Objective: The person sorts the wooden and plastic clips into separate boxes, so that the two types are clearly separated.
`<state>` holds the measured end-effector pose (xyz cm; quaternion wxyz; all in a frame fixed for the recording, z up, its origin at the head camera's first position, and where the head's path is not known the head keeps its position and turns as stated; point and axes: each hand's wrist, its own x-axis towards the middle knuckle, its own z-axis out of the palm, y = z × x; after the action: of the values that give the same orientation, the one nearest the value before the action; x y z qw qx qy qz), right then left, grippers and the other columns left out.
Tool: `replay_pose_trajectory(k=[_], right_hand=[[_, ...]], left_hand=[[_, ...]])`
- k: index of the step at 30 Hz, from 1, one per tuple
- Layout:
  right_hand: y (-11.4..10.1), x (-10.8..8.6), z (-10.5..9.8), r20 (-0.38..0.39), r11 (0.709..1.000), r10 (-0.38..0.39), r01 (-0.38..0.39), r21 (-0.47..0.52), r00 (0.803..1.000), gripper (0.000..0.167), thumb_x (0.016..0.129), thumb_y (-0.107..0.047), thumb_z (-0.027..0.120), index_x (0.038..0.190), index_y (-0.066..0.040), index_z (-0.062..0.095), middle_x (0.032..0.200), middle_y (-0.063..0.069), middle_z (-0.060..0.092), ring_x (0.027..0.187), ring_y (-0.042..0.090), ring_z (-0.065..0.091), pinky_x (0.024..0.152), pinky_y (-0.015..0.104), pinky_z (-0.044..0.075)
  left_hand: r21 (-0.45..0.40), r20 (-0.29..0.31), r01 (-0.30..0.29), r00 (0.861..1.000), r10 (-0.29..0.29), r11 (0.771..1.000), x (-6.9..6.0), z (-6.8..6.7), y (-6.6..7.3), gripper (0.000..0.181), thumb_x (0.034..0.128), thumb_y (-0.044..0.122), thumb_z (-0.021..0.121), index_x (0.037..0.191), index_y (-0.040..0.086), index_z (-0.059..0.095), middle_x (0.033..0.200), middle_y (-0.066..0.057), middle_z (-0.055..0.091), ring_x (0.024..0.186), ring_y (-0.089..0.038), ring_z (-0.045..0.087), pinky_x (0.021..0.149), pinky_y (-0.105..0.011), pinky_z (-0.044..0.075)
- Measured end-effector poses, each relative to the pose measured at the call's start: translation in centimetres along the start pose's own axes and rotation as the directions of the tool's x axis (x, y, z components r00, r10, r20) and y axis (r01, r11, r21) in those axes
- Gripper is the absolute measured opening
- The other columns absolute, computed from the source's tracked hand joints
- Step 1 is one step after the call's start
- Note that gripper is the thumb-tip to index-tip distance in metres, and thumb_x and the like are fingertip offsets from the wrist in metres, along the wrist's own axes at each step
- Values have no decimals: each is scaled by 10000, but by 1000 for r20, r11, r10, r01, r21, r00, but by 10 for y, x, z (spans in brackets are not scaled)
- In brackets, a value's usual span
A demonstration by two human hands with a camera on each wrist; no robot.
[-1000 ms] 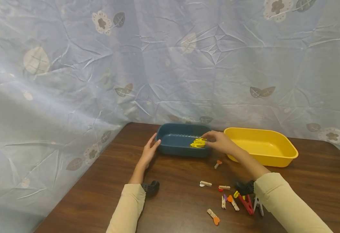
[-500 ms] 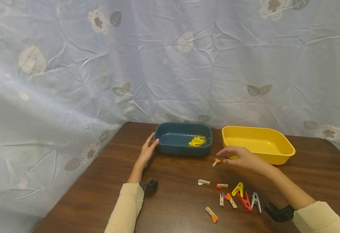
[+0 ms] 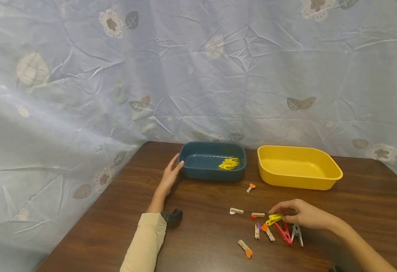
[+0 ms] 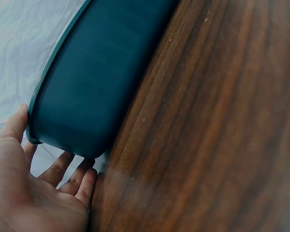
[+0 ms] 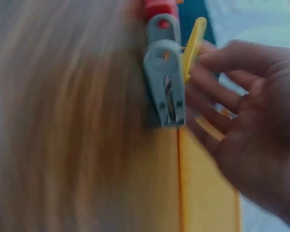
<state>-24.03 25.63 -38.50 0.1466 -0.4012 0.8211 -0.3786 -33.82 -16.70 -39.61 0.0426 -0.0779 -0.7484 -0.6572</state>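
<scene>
My left hand [image 3: 170,176] rests against the left end of a dark blue basin [image 3: 212,174]. In the left wrist view its thumb is at the rim and the fairly straight fingers touch the outer wall [image 4: 82,106]. Several yellow clothespins [image 3: 228,163] lie inside that basin. On the right, my right hand [image 3: 303,214] pinches another yellow clothespin [image 3: 274,219] between thumb and fingers, close to the table. Just below it lie a red clothespin [image 3: 283,233] and a grey clothespin [image 3: 297,235]. The right wrist view shows the grey clothespin [image 5: 166,92] large, beside the held yellow one.
A yellow basin [image 3: 300,181] stands right of the blue one. Small wooden clothespins with coloured hearts are scattered on the brown table [image 3: 198,234]: one orange-hearted [image 3: 250,188] near the basins, a white-hearted one [image 3: 236,211], several others nearer. A patterned curtain [image 3: 198,75] hangs behind.
My right hand has moved from the blue basin's right end down and right to the loose clothespins and taken hold of the yellow one. My left hand stays at the blue basin.
</scene>
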Motion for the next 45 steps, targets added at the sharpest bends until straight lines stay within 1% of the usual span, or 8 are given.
replay_pose_trajectory(k=[4,10,16,22,29,35,38,45], right_hand=[[10,-4,3,9,998,-18,17,57,1000,300,897,-2,534,1189,-48,585,1080,41,617,833,129,569,687,267,475],[18,-5,4,-37,998,-34,36,58,999,250,919,-48,537,1152,-81,620,1107,37,613,921,144,551,727,272,468],[26,-3,9,-101,997,-29,36,69,994,210,911,-61,559,1097,-101,648,1064,41,624,935,156,556,761,261,452],[34,-8,18,-104,986,-27,44,159,994,174,909,-33,554,1061,-59,634,1089,112,601,981,159,551,790,262,458],[33,-9,19,-89,987,-52,65,147,995,203,899,-21,564,1091,-45,626,1092,108,598,959,168,544,768,269,457],[32,-7,15,-95,987,-37,52,153,995,214,885,29,561,1078,-26,633,1047,110,610,891,93,536,710,269,477],[30,-7,12,-118,990,-24,40,133,993,198,885,10,571,1065,-33,640,1018,96,622,869,63,526,692,262,475],[28,-6,7,-145,993,11,6,114,989,181,895,-57,586,1064,-56,649,1011,79,625,875,104,528,705,265,472]], left_hand=[[3,4,-1,1000,1,1000,0,-1,-1,576,969,265,487,1458,89,239,1455,-227,212,1295,-363,265,1015,-476,274],[3,3,-3,1000,3,1000,1,0,-1,576,967,263,491,1457,89,242,1452,-233,219,1294,-356,273,1015,-461,281],[-10,-6,-2,1000,2,1000,1,0,-2,574,965,246,497,1455,82,246,1445,-233,232,1288,-357,283,1010,-454,294],[-11,-3,18,1000,-18,1000,-3,0,-9,574,963,251,500,1456,96,249,1438,-240,242,1282,-366,291,1011,-458,290],[-19,-10,-1,1000,1,1000,-4,2,-12,563,966,230,496,1448,63,258,1435,-252,237,1275,-369,299,1012,-459,288],[-58,-9,3,1000,-3,998,7,-1,-19,576,954,247,521,1449,95,272,1443,-241,229,1282,-358,288,1018,-464,274],[-44,-22,-9,1000,8,999,14,-1,-25,588,942,300,535,1448,128,289,1435,-214,265,1268,-328,325,1011,-438,298],[-12,-39,-23,999,22,1000,19,-1,-29,591,942,337,524,1448,143,289,1428,-194,286,1250,-320,353,1000,-436,316]])
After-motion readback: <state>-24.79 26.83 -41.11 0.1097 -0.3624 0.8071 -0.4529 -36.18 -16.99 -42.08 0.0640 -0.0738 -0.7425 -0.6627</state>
